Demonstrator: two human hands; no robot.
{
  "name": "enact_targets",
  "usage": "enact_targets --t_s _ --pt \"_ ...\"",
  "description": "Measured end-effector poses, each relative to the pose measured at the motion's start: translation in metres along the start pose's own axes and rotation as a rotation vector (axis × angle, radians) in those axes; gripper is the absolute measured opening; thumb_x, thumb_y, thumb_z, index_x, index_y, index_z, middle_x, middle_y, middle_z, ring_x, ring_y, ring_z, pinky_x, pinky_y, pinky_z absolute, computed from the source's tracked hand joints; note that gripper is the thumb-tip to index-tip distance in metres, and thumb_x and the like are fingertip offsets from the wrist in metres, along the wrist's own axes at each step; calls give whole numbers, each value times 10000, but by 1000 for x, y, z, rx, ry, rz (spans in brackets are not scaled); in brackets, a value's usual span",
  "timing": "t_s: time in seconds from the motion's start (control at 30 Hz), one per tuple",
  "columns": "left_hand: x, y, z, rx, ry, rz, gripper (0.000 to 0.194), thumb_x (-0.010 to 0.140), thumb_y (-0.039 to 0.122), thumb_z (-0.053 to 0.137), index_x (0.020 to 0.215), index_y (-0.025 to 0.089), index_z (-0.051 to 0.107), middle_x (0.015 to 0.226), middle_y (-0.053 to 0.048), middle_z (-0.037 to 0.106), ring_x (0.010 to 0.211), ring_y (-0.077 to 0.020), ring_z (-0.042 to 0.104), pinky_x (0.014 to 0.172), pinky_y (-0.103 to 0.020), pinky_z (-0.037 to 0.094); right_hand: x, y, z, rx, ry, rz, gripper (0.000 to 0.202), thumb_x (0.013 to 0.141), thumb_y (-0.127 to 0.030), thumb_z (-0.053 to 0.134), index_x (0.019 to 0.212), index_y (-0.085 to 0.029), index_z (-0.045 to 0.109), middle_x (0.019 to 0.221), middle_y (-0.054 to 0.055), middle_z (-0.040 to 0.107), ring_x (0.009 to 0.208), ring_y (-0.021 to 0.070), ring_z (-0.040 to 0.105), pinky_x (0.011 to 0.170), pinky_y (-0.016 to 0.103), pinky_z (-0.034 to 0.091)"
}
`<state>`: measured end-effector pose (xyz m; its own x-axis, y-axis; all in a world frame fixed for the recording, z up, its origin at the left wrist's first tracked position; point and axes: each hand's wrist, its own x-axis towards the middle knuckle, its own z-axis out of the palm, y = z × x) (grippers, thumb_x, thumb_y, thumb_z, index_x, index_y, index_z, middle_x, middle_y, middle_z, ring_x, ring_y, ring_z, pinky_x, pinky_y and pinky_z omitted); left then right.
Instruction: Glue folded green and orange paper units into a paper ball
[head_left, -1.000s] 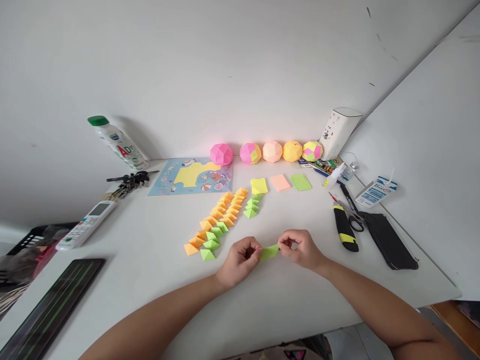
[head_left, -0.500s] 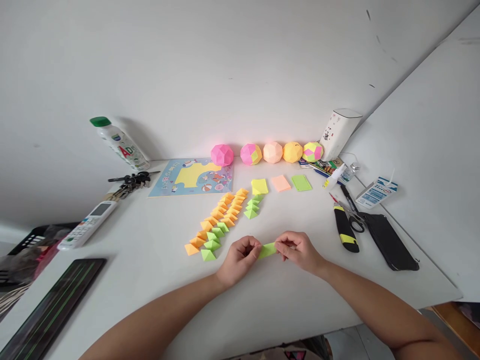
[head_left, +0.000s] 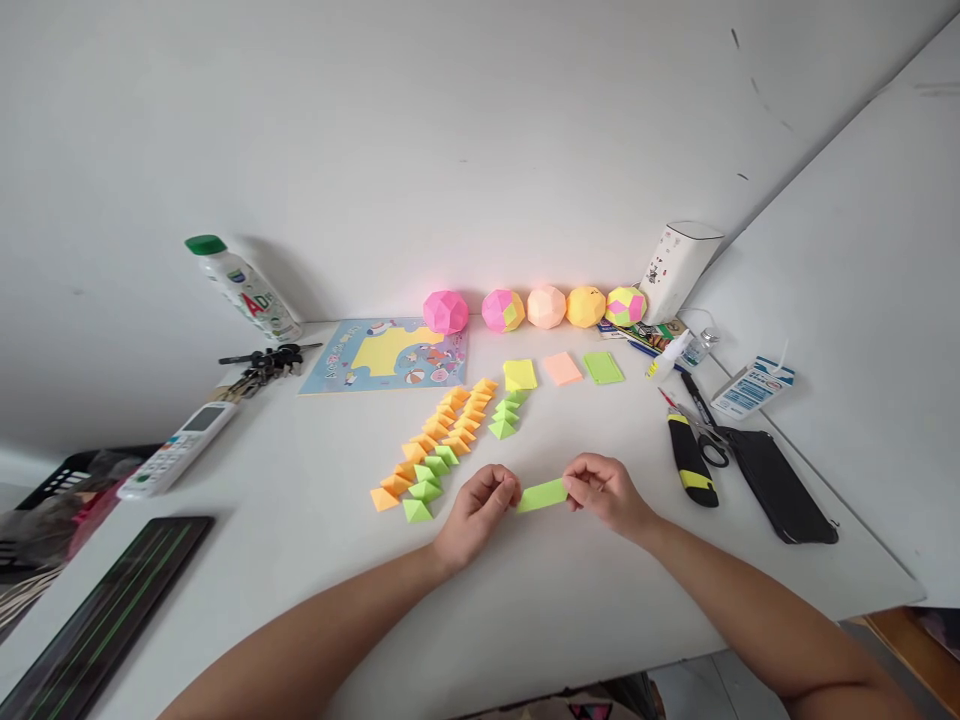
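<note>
A folded green paper strip (head_left: pixel 542 495) is stretched between my hands above the white table. My left hand (head_left: pixel 478 510) pinches its left end, and my right hand (head_left: pixel 606 492) pinches the right end between thumb and fingers. Left of my hands lie rows of folded orange paper pieces (head_left: pixel 414 452) and folded green pieces (head_left: pixel 426 490). Another short row of green pieces (head_left: pixel 503 428) sits just beyond my left hand. Farther back are a yellow paper stack (head_left: pixel 520 375), a peach stack (head_left: pixel 562 368) and a green stack (head_left: pixel 603 367).
Several paper balls (head_left: pixel 445 312) line the wall beside a blue card (head_left: pixel 382 355). At left are a bottle (head_left: pixel 251 290), keys, a remote (head_left: pixel 176 450) and a dark panel (head_left: pixel 109 610). At right are a cutter (head_left: pixel 690 458), scissors (head_left: pixel 711 450) and a black pouch (head_left: pixel 780 485).
My hands have moved slightly apart, the right one to the right. More of the green strip shows between them.
</note>
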<state>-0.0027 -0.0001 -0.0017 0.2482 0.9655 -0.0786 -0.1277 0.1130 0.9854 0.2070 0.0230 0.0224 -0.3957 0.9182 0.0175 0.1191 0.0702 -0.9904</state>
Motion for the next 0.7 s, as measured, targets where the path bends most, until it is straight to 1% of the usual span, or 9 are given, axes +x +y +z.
enact_targets --t_s 0.1,0.13,0.2,0.3,0.37,0.43,0.5,0.6,0.7 --pt "-1 1 1 30 -88 -19 315 801 459 579 914 166 556 807 -19 546 709 -119 472 654 -254 391 -2 0 5 -59 -58 -30 164 816 -272 575 696 -162 589 577 -8 558 538 115 528 532 245 443" --pt "-2 0 1 37 -123 -35 333 783 458 604 930 164 558 819 -24 555 718 -124 483 655 -257 396 -2 0 7 -70 -72 -38 164 821 -269 573 699 -161 593 589 -5 563 546 116 529 538 246 440" --pt "-2 -4 2 36 -173 -63 341 765 465 623 897 159 552 797 -22 564 701 -123 494 640 -256 396 -3 1 9 -64 -97 -33 155 828 -274 575 724 -162 600 619 -2 568 558 116 530 548 248 439" --pt "-2 -8 4 4 -154 -111 339 777 485 600 846 167 509 701 17 529 591 -87 448 558 -229 351 -3 4 11 -16 -122 33 131 813 -297 608 809 -166 603 673 -5 566 589 116 527 564 248 440" --pt "-2 -9 5 -24 -125 -122 336 773 483 606 835 176 485 673 39 501 557 -73 416 529 -217 321 -3 6 12 16 -140 87 149 805 -313 624 821 -169 587 671 -13 549 593 112 508 554 240 422" --pt "-2 -6 4 -42 -127 -109 323 770 460 623 830 177 481 688 39 500 573 -73 415 539 -216 321 -3 8 13 34 -165 115 172 813 -330 612 775 -169 564 649 -23 515 579 106 474 532 233 389" --pt "-2 -2 2 -57 -156 -78 293 790 436 612 830 167 503 722 22 519 622 -84 438 577 -225 343 -4 9 13 34 -192 123 204 822 -342 596 731 -169 539 635 -29 478 569 101 440 520 233 359" --pt "1 2 0 -127 -195 -44 261 822 409 583 814 152 539 786 -11 551 704 -105 477 646 -247 373 -4 9 12 29 -219 143 212 812 -347 598 721 -171 523 638 -34 450 563 97 400 516 236 331" --pt "3 1 -1 -239 -237 -69 250 759 356 673 824 156 539 772 -3 542 702 -109 494 645 -251 383 -2 10 11 58 -237 172 206 797 -326 593 700 -173 496 621 -41 421 551 94 363 501 236 295"
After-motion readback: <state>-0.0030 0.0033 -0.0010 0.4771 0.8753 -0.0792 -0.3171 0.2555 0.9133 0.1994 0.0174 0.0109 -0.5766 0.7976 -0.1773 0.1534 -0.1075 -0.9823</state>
